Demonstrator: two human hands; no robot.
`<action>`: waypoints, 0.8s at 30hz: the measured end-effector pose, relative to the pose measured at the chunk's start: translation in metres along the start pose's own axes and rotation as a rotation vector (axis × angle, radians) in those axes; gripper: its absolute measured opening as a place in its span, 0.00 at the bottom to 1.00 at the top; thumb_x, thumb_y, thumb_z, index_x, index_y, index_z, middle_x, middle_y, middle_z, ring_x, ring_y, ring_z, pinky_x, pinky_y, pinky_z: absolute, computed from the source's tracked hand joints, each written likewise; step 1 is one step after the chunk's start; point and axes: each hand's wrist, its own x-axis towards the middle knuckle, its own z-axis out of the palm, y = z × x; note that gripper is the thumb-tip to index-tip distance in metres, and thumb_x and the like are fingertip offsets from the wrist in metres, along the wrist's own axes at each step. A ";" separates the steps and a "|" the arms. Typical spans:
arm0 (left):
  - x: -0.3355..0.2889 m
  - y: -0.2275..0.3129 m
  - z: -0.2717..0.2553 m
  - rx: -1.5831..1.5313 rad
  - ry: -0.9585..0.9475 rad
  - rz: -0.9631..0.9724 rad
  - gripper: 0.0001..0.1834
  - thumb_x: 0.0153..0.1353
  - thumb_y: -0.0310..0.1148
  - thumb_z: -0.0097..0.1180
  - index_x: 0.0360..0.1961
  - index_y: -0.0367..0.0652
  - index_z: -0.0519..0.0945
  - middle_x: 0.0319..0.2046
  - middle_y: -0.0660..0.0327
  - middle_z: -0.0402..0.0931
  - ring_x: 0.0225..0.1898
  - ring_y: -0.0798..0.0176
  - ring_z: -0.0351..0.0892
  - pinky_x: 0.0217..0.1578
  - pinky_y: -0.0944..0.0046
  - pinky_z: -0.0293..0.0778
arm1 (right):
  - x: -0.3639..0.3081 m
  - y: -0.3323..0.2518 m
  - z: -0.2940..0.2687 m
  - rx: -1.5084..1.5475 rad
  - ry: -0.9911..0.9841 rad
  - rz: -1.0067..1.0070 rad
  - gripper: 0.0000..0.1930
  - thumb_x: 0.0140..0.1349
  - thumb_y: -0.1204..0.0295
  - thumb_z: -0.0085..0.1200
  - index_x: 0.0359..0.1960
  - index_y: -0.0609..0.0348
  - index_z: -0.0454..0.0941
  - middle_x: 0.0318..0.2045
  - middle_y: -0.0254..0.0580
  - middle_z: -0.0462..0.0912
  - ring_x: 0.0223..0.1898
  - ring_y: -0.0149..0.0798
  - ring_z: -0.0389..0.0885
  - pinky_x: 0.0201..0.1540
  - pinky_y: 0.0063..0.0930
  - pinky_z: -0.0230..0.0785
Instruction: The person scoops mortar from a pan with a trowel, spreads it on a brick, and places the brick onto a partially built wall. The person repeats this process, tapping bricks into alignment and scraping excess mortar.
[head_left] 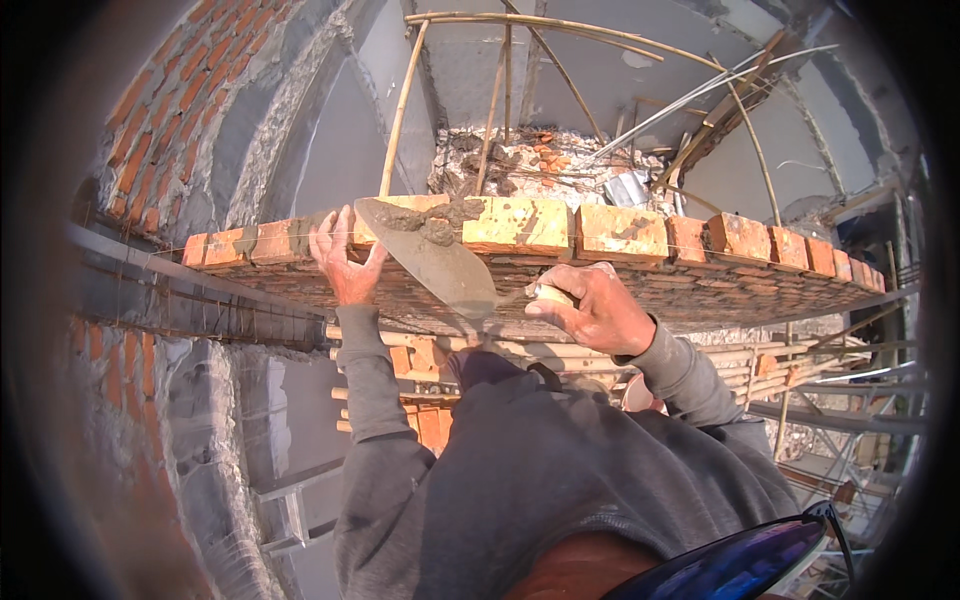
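My right hand (600, 308) is closed round the pale handle of a trowel (448, 268). The metal blade slants up and left, with its tip over the top course of a brick wall (600, 285). Grey-brown mortar (432, 222) clings along the blade's upper edge and lies on the bricks there. Left of the blade, my left hand (345, 265) rests against the wall's top edge, fingers and thumb apart, beside an orange brick (272, 242). Its fingertips partly cover the bricks beneath. A yellowish brick (517, 226) sits right of the mortar.
A thin string runs along the wall's top course. Bamboo poles (402, 110) stand beyond it, above rubble (545, 160). Below the wall, a bamboo platform (530, 350) carries loose bricks (430, 425). A grey concrete beam with rebar (200, 300) lies to the left.
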 end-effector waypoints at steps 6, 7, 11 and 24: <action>0.011 0.043 -0.015 0.219 -0.305 0.199 0.59 0.32 0.48 0.78 0.73 0.58 0.70 0.75 0.54 0.58 0.79 0.34 0.41 0.73 0.27 0.39 | 0.008 -0.011 0.019 0.702 0.010 0.252 0.17 0.72 0.60 0.60 0.36 0.65 0.81 0.25 0.37 0.81 0.18 0.27 0.76 0.23 0.23 0.68; 0.016 0.049 -0.015 0.273 -0.363 0.212 0.60 0.30 0.48 0.78 0.73 0.58 0.70 0.75 0.54 0.58 0.79 0.34 0.41 0.72 0.26 0.38 | 0.009 -0.009 0.027 0.780 0.043 0.256 0.16 0.73 0.61 0.59 0.35 0.64 0.80 0.24 0.35 0.81 0.17 0.26 0.74 0.21 0.20 0.67; 0.047 0.060 -0.011 0.461 -0.513 0.262 0.66 0.22 0.52 0.83 0.73 0.61 0.69 0.75 0.56 0.56 0.79 0.38 0.42 0.69 0.19 0.42 | 0.010 -0.007 0.045 1.338 0.001 0.657 0.15 0.76 0.63 0.54 0.39 0.65 0.80 0.22 0.35 0.78 0.16 0.27 0.74 0.17 0.21 0.68; 0.013 0.075 -0.009 0.321 -0.409 0.164 0.64 0.28 0.50 0.81 0.74 0.60 0.68 0.77 0.53 0.52 0.80 0.34 0.36 0.70 0.19 0.36 | -0.079 0.047 -0.027 0.406 0.103 0.190 0.11 0.69 0.68 0.58 0.37 0.66 0.80 0.23 0.37 0.77 0.22 0.28 0.73 0.27 0.28 0.66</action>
